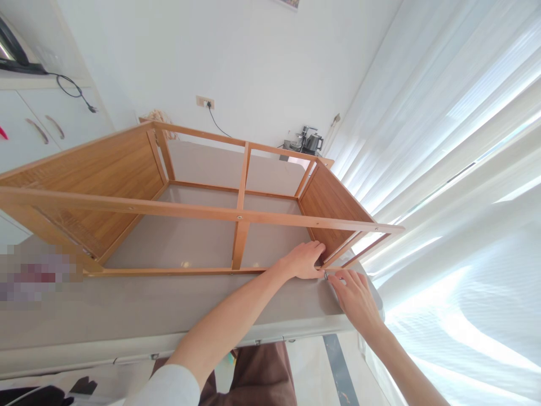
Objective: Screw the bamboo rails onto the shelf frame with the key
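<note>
A wooden frame [181, 210] with slatted side panels lies on a grey-topped table [127, 307]. My left hand [303, 260] reaches across to the frame's near right corner, its fingers curled over the lower rail. Close beside it, my right hand [354, 290] pinches a small metal piece [326, 275] against the outer face of that rail. Whether the piece is a screw or a tool tip is too small to tell. The right side panel [336, 206] rises just behind my left hand.
A sheer white curtain [473, 225] hangs close on the right. Beyond the frame, a kettle [313, 142] stands on a low surface near the wall. A socket [205, 102] with a plugged-in cord is on the wall. White cabinets [25, 121] stand at the left.
</note>
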The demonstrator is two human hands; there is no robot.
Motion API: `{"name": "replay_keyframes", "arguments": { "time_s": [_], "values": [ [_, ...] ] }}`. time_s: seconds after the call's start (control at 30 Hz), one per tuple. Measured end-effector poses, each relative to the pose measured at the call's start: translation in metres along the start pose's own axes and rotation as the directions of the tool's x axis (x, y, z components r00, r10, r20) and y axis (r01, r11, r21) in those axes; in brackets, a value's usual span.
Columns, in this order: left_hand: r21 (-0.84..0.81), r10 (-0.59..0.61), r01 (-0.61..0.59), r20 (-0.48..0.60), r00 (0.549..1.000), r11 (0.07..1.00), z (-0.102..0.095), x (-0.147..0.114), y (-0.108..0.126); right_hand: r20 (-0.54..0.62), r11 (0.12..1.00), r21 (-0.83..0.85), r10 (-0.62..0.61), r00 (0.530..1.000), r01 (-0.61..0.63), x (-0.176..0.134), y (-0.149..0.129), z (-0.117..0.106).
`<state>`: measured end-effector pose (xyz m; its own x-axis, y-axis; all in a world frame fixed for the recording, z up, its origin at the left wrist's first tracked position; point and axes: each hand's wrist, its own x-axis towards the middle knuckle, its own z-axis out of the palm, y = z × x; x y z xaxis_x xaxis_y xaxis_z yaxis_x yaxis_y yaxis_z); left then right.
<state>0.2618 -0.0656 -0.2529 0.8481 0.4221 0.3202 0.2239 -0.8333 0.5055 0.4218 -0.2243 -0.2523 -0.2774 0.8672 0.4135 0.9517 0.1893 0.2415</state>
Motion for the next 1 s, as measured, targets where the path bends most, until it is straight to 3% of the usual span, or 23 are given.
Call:
{"name": "replay_keyframes", "arguments": {
  "time_s": [0.37,0.6,1.0],
  "values": [
    [0.007,-0.018,0.018,0.03,0.999,1.0,-0.001,-0.001,0.002,0.043,0.998,-0.054,-0.035,0.998,0.037,0.002,0.004,0.0],
    [0.015,-0.024,0.024,0.023,0.999,1.0,-0.002,0.0,0.003,-0.023,0.995,0.099,0.004,1.0,-0.002,-0.006,0.005,0.007],
    [0.008,-0.037,0.037,0.026,0.999,0.999,-0.001,0.0,0.004,0.008,0.975,0.204,0.092,0.996,-0.091,-0.012,0.004,0.009]
  ]
}}
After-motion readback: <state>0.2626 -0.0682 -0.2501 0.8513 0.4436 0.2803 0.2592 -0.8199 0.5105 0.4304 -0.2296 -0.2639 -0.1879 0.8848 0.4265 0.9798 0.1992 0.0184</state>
